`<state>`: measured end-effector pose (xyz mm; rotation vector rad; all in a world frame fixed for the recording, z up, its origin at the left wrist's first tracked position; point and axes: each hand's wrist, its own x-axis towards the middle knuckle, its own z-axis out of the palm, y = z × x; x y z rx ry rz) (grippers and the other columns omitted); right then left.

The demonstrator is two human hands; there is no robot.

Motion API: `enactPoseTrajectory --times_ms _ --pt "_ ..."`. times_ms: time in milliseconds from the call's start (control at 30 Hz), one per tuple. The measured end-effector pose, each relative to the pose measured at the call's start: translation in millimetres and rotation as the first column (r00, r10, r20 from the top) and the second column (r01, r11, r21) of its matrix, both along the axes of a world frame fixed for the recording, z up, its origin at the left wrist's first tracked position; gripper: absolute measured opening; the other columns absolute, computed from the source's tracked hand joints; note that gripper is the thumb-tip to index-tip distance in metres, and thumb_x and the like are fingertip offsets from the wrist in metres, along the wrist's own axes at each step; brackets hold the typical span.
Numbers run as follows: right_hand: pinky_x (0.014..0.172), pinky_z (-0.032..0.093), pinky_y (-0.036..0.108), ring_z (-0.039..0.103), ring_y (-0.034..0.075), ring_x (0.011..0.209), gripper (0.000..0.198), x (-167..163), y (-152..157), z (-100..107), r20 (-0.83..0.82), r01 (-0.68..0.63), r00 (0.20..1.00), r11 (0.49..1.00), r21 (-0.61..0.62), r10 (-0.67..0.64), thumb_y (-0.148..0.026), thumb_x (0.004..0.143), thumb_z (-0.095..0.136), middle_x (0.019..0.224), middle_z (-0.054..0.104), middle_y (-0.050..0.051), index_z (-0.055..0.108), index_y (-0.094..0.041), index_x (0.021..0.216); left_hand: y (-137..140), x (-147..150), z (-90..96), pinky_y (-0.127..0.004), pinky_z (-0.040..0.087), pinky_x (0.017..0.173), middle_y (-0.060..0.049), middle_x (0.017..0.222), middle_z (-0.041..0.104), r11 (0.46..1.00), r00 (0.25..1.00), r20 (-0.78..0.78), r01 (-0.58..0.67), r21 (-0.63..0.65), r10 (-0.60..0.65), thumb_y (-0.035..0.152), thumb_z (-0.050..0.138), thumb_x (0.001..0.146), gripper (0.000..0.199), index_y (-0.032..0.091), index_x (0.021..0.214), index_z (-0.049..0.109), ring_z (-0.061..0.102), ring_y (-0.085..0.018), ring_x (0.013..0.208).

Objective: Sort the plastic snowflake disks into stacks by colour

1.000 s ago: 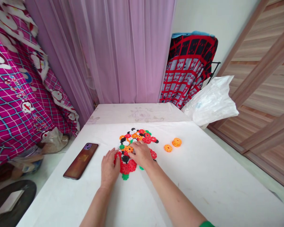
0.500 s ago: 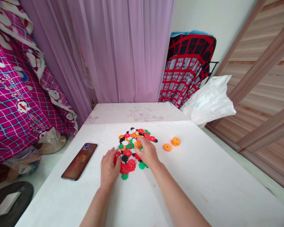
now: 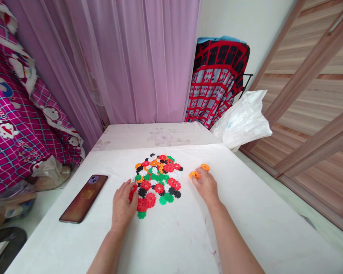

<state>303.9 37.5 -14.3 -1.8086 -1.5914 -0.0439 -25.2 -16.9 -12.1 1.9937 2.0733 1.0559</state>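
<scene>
A spread pile of notched plastic disc pieces point(image 3: 158, 177), in red, green, black, white and orange, lies mid-table. My left hand point(image 3: 124, 201) rests at its left edge, fingers loosely stretched and apart, beside and partly over some red discs point(image 3: 143, 204). To the right of the pile, my right hand point(image 3: 207, 187) pinches an orange disc point(image 3: 194, 175) between thumb and fingers, low over the table. Just behind those fingers a small stack of orange discs point(image 3: 205, 166) is partly covered. Whether another orange disc lies under the pinched one, I cannot tell.
A brown phone point(image 3: 84, 198) lies face down on the white tablecloth point(image 3: 165, 243), left of my left hand. At the table's far right edge stands a white plastic bag point(image 3: 242, 121). A purple curtain point(image 3: 143, 64) hangs behind the table.
My right hand has moved from the pile to the right, bringing an orange disc over to the other orange ones. My left hand stays by the pile's left edge. The view has turned slightly right.
</scene>
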Motion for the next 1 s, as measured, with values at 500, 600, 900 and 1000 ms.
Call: enactPoseTrajectory --times_ms 500,600,900,1000 --pt "0.087 0.046 0.032 0.059 0.022 0.099 0.031 -4.2 -2.7 0.9 0.057 -0.04 0.997 0.994 -0.098 0.045 -0.028 0.081 0.056 0.107 0.066 0.008 0.064 -0.02 0.109 -0.1 -1.1 0.9 -0.054 0.041 0.106 -0.011 0.13 0.063 1.0 1.0 0.011 0.013 0.012 -0.014 0.04 0.042 0.087 0.041 0.021 0.113 0.066 0.054 -0.031 0.125" --pt "0.088 0.046 0.033 0.059 0.023 0.101 0.034 -4.2 -2.0 -1.6 0.058 -0.034 0.997 0.993 -0.117 0.041 -0.029 0.081 0.056 0.111 0.065 0.01 0.064 -0.019 0.112 -0.7 -0.2 1.4 -0.054 0.041 0.106 -0.012 0.131 0.062 1.0 1.0 0.015 0.013 0.006 -0.013 0.04 0.042 0.087 0.041 0.02 0.113 0.066 0.055 -0.032 0.124" --pt "0.096 0.045 0.04 0.057 0.026 0.107 0.032 -14.1 -8.9 7.9 0.083 -0.141 0.988 0.985 0.098 0.133 -0.031 0.083 0.053 0.114 0.065 0.011 0.067 -0.019 0.109 0.7 2.1 3.5 -0.054 0.039 0.108 -0.011 0.133 0.061 0.999 1.0 -0.006 0.022 -0.046 -0.023 0.039 0.041 0.09 0.04 0.022 0.118 0.065 0.054 -0.029 0.126" --pt "0.093 0.046 0.036 0.059 0.022 0.101 0.025 -34.8 -22.8 15.1 0.077 -0.288 0.956 0.954 0.081 0.282 -0.029 0.089 0.049 0.108 0.067 0.007 0.07 -0.023 0.102 -3.3 1.3 2.9 -0.055 0.036 0.109 -0.011 0.138 0.057 0.992 0.994 -0.042 0.095 -0.087 -0.099 0.043 0.042 0.091 0.045 0.022 0.125 0.062 0.048 -0.031 0.131"
